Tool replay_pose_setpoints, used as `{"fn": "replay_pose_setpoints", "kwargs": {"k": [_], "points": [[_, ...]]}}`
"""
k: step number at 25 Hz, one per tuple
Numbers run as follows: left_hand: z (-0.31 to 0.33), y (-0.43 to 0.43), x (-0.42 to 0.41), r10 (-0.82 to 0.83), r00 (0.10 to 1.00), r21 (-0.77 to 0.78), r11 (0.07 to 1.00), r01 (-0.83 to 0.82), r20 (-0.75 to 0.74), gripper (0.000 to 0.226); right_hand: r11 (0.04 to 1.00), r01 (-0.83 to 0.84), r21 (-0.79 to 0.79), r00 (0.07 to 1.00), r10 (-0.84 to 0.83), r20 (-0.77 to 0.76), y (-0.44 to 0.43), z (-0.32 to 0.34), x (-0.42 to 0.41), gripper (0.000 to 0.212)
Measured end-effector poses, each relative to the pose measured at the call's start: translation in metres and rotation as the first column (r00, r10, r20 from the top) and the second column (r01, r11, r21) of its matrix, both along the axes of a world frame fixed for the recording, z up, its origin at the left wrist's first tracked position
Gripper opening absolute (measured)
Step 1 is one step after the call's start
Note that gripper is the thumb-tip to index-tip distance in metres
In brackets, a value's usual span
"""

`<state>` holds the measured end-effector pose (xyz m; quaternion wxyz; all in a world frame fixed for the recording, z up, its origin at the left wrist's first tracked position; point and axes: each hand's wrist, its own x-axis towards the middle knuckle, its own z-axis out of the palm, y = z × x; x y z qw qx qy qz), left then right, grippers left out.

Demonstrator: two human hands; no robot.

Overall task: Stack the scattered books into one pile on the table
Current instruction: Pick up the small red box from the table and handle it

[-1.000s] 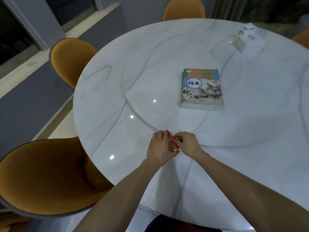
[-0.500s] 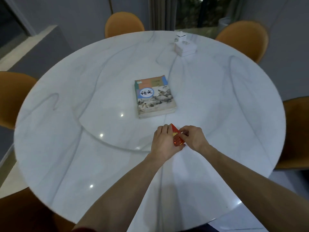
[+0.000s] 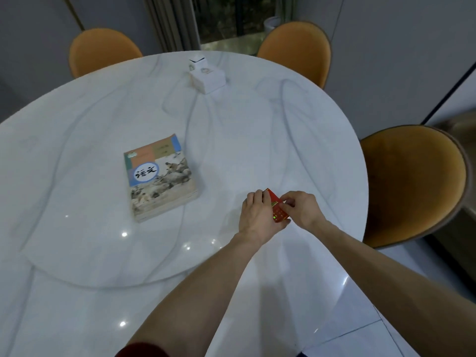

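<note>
A pile of books lies on the round white marble table, left of centre; its top cover shows a painted scene and a blue oval label. To the right of the pile, my left hand and my right hand are held together just above the tabletop. Both grip a small red device with a keypad and a green light. My fingers hide most of it. Neither hand touches the books.
A white tissue box stands at the far side of the table. Orange chairs ring the table: one at back left, one at back right, one at the right. The table's right edge is close to my right hand.
My view has swung to the right, so the book pile now sits further left in frame. My hands stay together on the red device, now further right of the pile.
</note>
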<state>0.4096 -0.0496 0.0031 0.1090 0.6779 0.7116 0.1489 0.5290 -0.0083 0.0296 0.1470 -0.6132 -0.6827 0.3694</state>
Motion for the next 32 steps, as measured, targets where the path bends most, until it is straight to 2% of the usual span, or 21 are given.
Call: {"fn": "replay_pose_setpoints", "kwargs": {"k": [11, 15, 24, 32], "points": [[-0.03, 0.115, 0.103, -0.101, 0.995, -0.047, 0.994, 0.1, -0.019, 0.077, 0.989, 0.146, -0.038, 0.989, -0.145, 0.035, 0.102, -0.038, 0.105, 0.021], [-0.043, 0.143, 0.126, -0.158, 0.987, -0.09, 0.983, 0.159, 0.019, 0.084, 0.981, 0.189, -0.042, 0.98, -0.186, 0.066, 0.124, -0.054, 0.129, 0.022], [-0.075, 0.179, 0.155, -0.236, 0.972, -0.137, 0.962, 0.235, 0.007, 0.087, 0.971, 0.228, -0.07, 0.971, -0.221, 0.097, 0.154, -0.08, 0.157, 0.023], [-0.083, 0.182, 0.154, -0.262, 0.965, -0.105, 0.96, 0.259, -0.015, 0.088, 0.966, 0.249, -0.07, 0.965, -0.241, 0.105, 0.156, -0.088, 0.157, 0.023]]}}
